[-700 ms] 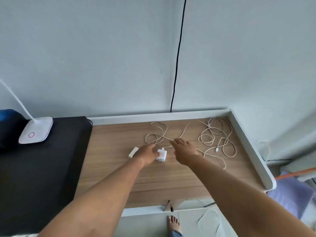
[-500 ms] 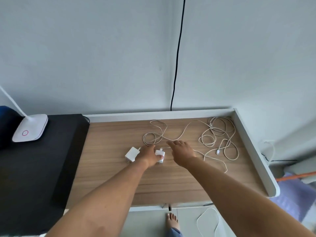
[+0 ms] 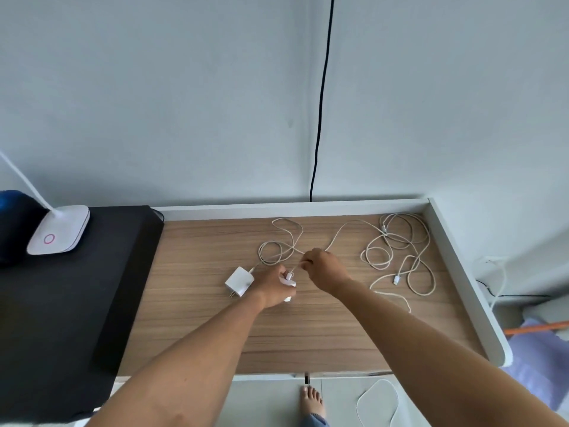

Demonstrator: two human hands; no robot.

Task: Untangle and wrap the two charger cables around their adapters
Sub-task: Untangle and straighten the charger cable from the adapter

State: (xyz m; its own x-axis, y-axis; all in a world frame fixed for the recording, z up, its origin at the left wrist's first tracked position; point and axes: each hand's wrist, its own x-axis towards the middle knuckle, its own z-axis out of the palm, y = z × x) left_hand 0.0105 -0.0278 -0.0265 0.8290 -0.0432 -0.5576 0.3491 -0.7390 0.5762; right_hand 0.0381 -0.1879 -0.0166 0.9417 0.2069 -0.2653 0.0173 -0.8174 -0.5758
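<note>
Two adapters [image 3: 239, 281], two cables [image 3: 400, 251].

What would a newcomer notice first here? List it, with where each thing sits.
Two bare arms meet mid-desk: the left hand grips a white adapter, and the right hand pinches a pale cable just beyond it. A second adapter lies left of them on the wooden desk, and a loose tangle of cables sprawls toward the desk's far right corner. A black cord runs down the wall behind.
</note>
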